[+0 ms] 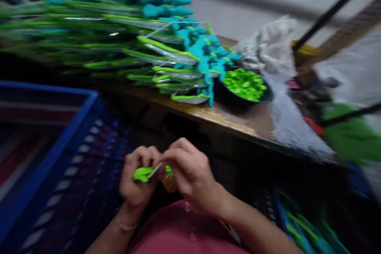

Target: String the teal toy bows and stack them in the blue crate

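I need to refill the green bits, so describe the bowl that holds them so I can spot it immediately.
Find the wooden table stacked with green-and-teal packets. At the stack's right end sits a dark bowl. It alone is heaped with loose bright green pieces.

A bowl [238, 97] sits on the table [208, 115], right of the stack [119, 35].
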{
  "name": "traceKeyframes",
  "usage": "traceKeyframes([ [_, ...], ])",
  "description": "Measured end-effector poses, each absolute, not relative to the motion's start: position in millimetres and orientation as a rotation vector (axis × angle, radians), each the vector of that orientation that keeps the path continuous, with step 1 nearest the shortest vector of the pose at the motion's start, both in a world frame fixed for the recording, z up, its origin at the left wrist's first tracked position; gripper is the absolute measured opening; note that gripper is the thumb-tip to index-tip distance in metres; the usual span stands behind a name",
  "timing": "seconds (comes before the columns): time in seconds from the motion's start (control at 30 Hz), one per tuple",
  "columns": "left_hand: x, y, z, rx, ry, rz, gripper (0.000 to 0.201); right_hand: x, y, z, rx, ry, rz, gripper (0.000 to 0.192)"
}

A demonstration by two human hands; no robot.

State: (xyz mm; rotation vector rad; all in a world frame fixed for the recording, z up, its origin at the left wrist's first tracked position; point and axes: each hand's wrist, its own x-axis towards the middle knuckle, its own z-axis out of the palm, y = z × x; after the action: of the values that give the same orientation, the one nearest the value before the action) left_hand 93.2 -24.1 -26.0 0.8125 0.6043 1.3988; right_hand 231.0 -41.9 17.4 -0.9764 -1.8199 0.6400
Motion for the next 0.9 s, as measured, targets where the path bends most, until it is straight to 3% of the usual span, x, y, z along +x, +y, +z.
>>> traceKeyframes([
  [0.77,83,-35,-35,0.757,0.740,1.457,0.050,211,-58,11,-0.918,-1.961,0.654,0.016],
  [0.9,86,-30,-30,0.753,0.783,1.395,0.052,208,-57,10,-0.905,-2.005,0.550,0.024],
])
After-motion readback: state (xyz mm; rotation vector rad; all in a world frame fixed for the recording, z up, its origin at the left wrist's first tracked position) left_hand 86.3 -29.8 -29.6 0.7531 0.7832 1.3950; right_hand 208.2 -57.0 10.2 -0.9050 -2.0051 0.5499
